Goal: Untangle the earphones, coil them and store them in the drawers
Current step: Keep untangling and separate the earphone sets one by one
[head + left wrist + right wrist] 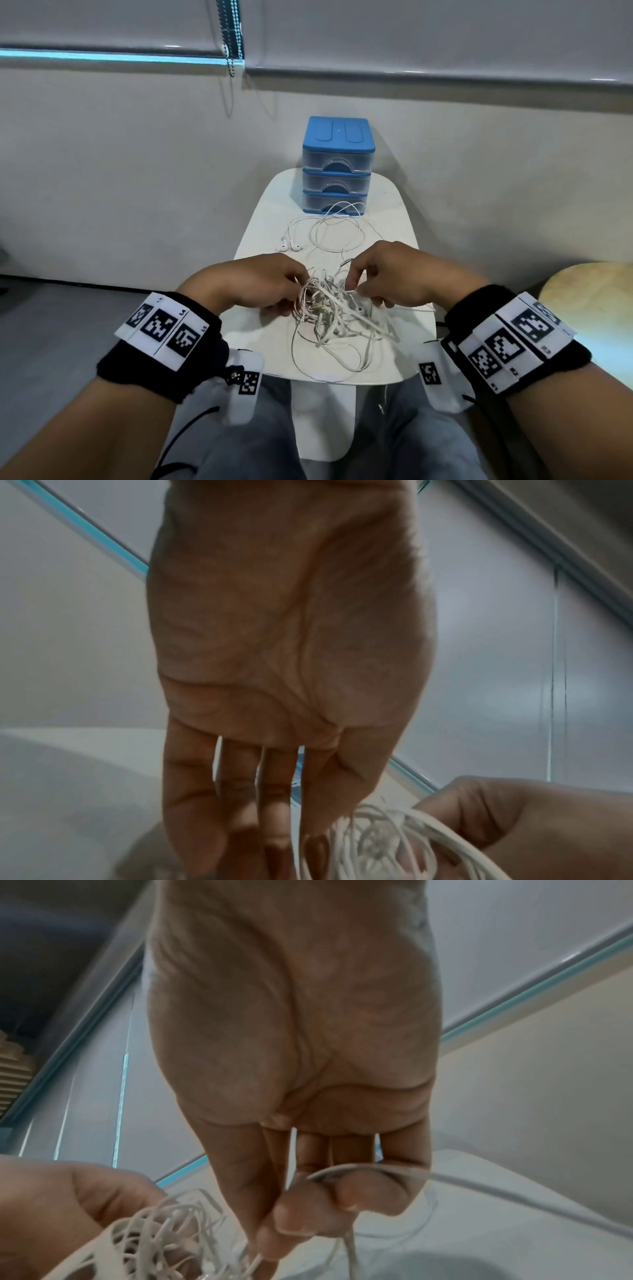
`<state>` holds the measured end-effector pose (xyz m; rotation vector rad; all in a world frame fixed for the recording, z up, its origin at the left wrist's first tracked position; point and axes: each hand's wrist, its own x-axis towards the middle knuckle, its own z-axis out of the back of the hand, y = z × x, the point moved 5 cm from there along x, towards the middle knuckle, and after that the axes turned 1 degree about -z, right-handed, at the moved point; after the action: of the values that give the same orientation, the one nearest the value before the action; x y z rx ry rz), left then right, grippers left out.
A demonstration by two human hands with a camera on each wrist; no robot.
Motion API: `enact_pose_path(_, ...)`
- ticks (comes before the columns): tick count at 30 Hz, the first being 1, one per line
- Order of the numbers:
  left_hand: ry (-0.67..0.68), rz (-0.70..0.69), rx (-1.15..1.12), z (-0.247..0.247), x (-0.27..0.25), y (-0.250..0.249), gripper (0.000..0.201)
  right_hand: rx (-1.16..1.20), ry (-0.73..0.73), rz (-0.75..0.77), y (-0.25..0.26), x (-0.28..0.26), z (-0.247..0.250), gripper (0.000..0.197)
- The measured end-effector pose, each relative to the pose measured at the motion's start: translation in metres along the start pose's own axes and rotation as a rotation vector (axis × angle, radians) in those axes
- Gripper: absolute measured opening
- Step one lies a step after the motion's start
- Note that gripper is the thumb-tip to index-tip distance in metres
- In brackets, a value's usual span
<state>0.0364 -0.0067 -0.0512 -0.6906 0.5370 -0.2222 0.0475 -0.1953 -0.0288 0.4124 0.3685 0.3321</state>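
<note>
Both wrists sit closest to the lens, strapped in black bands with printed square codes, and beyond them my left hand (253,286) and right hand (390,277) work at the knot. Largest on the white table (260,219) is the blue set of drawers (337,164), hard plastic with three clear fronts, all shut, standing at the far end. Nearer lies one loose white earphone set (325,229), its glossy buds side by side. Smallest and nearest is the tangle (332,308): thin, limp, rubbery cords, some flat like ribbon, some round, a few pinkish. My left fingers pinch the pinkish bunch at its edge; my right thumb and fingertips (298,1223) nip a single strand. I judge the way is to hold the mass slack and feed that strand out through its loops, never tugging. Which cord it belongs to I can't quite tell.
</note>
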Motion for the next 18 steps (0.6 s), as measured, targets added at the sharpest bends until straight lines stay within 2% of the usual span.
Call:
enact_pose_path(4, -0.007, -0.082, 0.044, -0.003, 0.002, -0.005, 0.028, 0.027, 0.029, 0.018, -0.002, 0.001, -0.005, 0.015)
enact_pose_path(7, -0.01, -0.114, 0.03, -0.006, 0.001, -0.01, 0.027, 0.06, 0.02, 0.028, -0.005, 0.0, -0.003, 0.02)
enact_pose_path(10, -0.037, -0.135, -0.094, -0.008, 0.003, -0.014, 0.019, 0.09, 0.01, 0.067, -0.001, 0.002, -0.004, 0.019)
enact_pose_path(13, -0.087, -0.108, -0.22, -0.007, 0.003, -0.014, 0.009, 0.085, -0.004, 0.1, -0.001, 0.007, -0.007, 0.022)
enact_pose_path(18, -0.079, 0.018, -0.358, -0.005, 0.0, -0.008, 0.022, 0.149, 0.004, 0.074, -0.005, 0.005, -0.006, 0.008)
